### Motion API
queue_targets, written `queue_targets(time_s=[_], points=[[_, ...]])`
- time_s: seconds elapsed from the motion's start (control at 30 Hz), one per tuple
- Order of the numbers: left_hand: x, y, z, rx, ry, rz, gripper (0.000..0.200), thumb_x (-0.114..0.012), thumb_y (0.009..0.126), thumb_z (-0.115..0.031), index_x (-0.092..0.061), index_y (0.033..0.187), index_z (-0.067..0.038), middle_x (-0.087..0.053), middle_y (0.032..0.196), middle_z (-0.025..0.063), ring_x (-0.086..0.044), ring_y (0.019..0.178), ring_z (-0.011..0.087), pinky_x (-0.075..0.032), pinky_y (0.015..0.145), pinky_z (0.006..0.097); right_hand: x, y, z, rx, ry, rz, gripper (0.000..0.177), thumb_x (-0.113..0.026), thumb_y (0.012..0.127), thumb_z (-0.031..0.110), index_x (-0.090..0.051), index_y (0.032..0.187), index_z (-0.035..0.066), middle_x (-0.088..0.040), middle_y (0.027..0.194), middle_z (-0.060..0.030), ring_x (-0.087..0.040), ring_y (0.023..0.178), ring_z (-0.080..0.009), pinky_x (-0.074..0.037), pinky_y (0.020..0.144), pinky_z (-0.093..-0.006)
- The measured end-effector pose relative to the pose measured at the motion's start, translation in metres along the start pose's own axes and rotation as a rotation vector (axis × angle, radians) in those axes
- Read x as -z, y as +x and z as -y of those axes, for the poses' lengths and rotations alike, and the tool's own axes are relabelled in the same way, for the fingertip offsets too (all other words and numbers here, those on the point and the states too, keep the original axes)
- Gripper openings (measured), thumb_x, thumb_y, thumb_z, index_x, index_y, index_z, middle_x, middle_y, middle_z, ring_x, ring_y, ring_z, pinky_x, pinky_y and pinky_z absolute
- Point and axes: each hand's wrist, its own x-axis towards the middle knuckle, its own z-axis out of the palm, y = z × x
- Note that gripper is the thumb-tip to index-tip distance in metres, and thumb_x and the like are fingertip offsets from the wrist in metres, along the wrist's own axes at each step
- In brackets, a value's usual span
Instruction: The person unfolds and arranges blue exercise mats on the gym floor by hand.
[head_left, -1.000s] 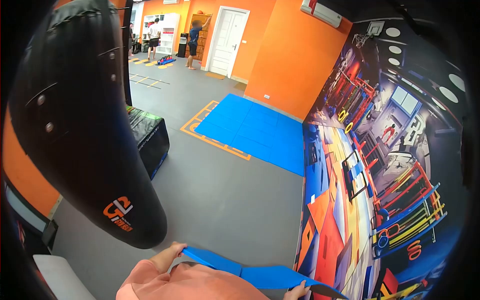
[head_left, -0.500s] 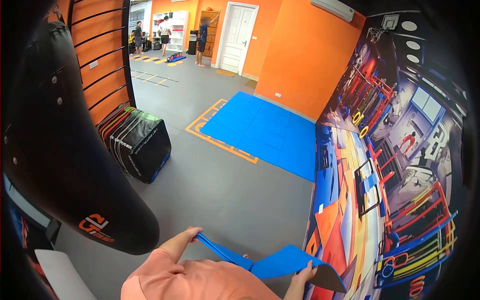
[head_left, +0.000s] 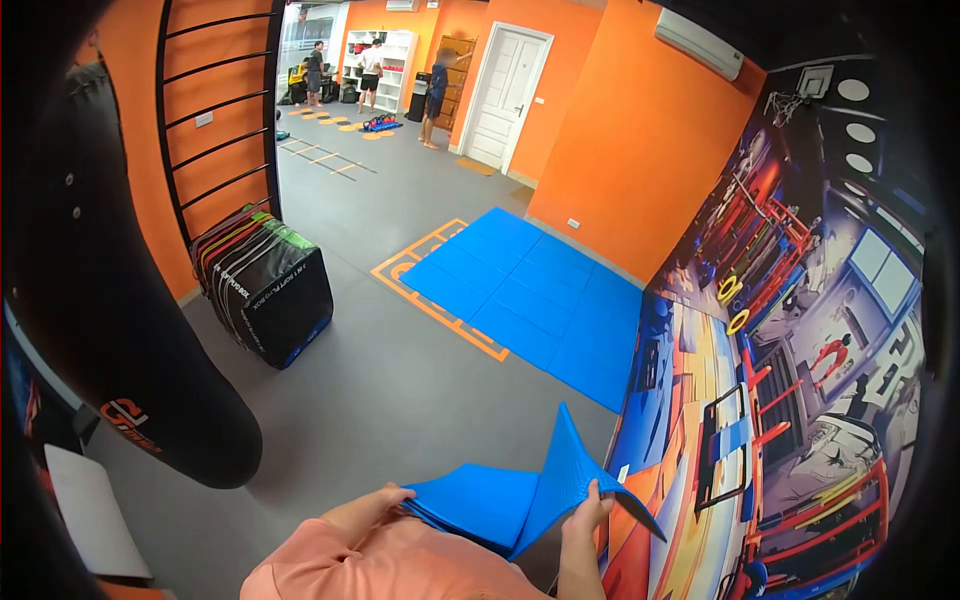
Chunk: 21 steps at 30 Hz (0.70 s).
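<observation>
A blue folding mat (head_left: 478, 497) is held up in front of my body, bent at a crease into two parts. My left hand (head_left: 392, 497) grips the left end of it, fingers wrapped over the edge. At the right part, my right hand (head_left: 592, 506) pinches the mat's near edge, and that part rises to a pointed corner. The mat's dark underside shows along the right edge. A larger blue mat (head_left: 530, 290) lies flat on the grey floor ahead, against the mural wall.
A black punching bag (head_left: 130, 300) hangs at left. Behind it stand a soft plyo box (head_left: 265, 285) and black wall bars (head_left: 218, 110). Orange floor markings (head_left: 430, 305) border the flat mat. A mural wall (head_left: 720, 400) closes the right side. Several people stand far back near white shelves (head_left: 395, 60).
The held mat has swung upward and opened wider, its right part now standing up to a point. My right hand has moved up and left; my left hand is slightly lower.
</observation>
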Motion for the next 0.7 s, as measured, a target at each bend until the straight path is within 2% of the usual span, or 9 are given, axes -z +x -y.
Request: queue_targets(time_s=[0.03, 0.07, 0.1, 0.17, 0.2, 0.3, 0.33, 0.57, 0.7], points=[[-0.010, 0.001, -0.004, -0.034, -0.020, -0.049, 0.053, -0.079, 0.074, -0.048, -0.074, 0.105, -0.006, -0.072, 0.093, 0.0117, -0.068, 0.075, 0.0246, -0.056, 0.063, 0.0398, -0.007, 0.002, -0.001, 0.006, -0.034, 0.024, 0.026, -0.058, 0.099, 0.006, -0.056, 0.124, -0.002, -0.063, 0.119, -0.0120, -0.062, 0.108, -0.0237, -0.049, 0.096, -0.0378], [-0.020, 0.003, -0.009, -0.081, -0.067, -0.133, 0.058, -0.076, 0.077, -0.043, -0.069, 0.113, 0.002, -0.072, 0.106, 0.0167, -0.070, 0.091, 0.0291, -0.057, 0.080, 0.0412, -0.013, 0.011, -0.007, 0.035, -0.042, 0.068, 0.026, -0.057, 0.099, 0.004, -0.056, 0.124, -0.002, -0.063, 0.120, -0.0118, -0.062, 0.109, -0.0232, -0.049, 0.097, -0.0377], [-0.025, 0.006, -0.014, -0.071, -0.069, -0.134, 0.058, -0.076, 0.077, -0.043, -0.069, 0.113, 0.002, -0.072, 0.106, 0.0167, -0.070, 0.091, 0.0291, -0.057, 0.080, 0.0412, -0.021, 0.014, -0.005, 0.027, -0.049, 0.069, 0.026, -0.057, 0.099, 0.004, -0.056, 0.124, -0.002, -0.063, 0.120, -0.0118, -0.062, 0.109, -0.0232, -0.049, 0.097, -0.0377], [-0.034, 0.034, -0.024, -0.047, -0.247, -0.332, 0.057, -0.071, 0.081, -0.038, -0.065, 0.119, 0.006, -0.069, 0.120, 0.0202, -0.066, 0.110, 0.0314, -0.052, 0.095, 0.0398, -0.048, 0.019, 0.010, 0.054, -0.029, 0.121, 0.024, -0.056, 0.100, 0.007, -0.054, 0.123, -0.001, -0.062, 0.123, -0.0129, -0.061, 0.111, -0.0248, -0.047, 0.100, -0.0387], [-0.040, 0.112, 0.006, -0.172, -0.377, -0.430, 0.056, -0.066, 0.084, -0.035, -0.063, 0.125, 0.004, -0.067, 0.126, 0.0201, -0.061, 0.121, 0.0324, -0.046, 0.103, 0.0394, -0.061, 0.024, 0.015, 0.049, -0.036, 0.122, 0.024, -0.056, 0.100, 0.007, -0.054, 0.123, -0.001, -0.062, 0.123, -0.0129, -0.061, 0.111, -0.0248, -0.047, 0.100, -0.0387], [-0.025, 0.125, -0.016, -0.211, -0.681, -0.387, 0.058, -0.067, 0.085, -0.038, -0.062, 0.127, 0.003, -0.065, 0.131, 0.0190, -0.060, 0.123, 0.0315, -0.046, 0.103, 0.0406, -0.100, 0.041, 0.030, 0.051, -0.003, 0.099, 0.029, -0.058, 0.100, 0.008, -0.054, 0.127, -0.002, -0.062, 0.123, -0.0126, -0.061, 0.110, -0.0236, -0.049, 0.098, -0.0382], [-0.013, 0.141, -0.020, -0.127, -0.816, -0.303, 0.056, -0.069, 0.086, -0.042, -0.064, 0.121, 0.002, -0.066, 0.129, 0.0180, -0.061, 0.120, 0.0299, -0.047, 0.102, 0.0415, -0.113, 0.048, 0.034, 0.056, 0.031, 0.084, 0.031, -0.059, 0.100, 0.009, -0.053, 0.128, -0.002, -0.061, 0.123, -0.0130, -0.061, 0.110, -0.0240, -0.049, 0.098, -0.0382], [0.053, 0.153, -0.122, 0.154, -0.628, -0.183, 0.040, -0.064, 0.093, -0.040, -0.059, 0.119, -0.010, -0.067, 0.112, 0.0127, -0.069, 0.097, 0.0350, -0.053, 0.085, 0.0602, -0.206, 0.097, 0.049, 0.101, 0.168, 0.031, 0.035, -0.061, 0.100, 0.012, -0.050, 0.131, 0.002, -0.061, 0.123, -0.0153, -0.063, 0.110, -0.0283, -0.054, 0.093, -0.0426], [0.099, 0.114, -0.212, 0.209, -0.681, -0.053, 0.046, -0.059, 0.092, -0.049, -0.061, 0.117, -0.010, -0.068, 0.113, 0.0113, -0.066, 0.103, 0.0344, -0.049, 0.089, 0.0578, -0.262, 0.098, 0.060, 0.117, 0.151, -0.043, 0.031, -0.064, 0.099, 0.014, -0.052, 0.125, 0.004, -0.062, 0.119, -0.0135, -0.064, 0.108, -0.0265, -0.055, 0.091, -0.0409]])
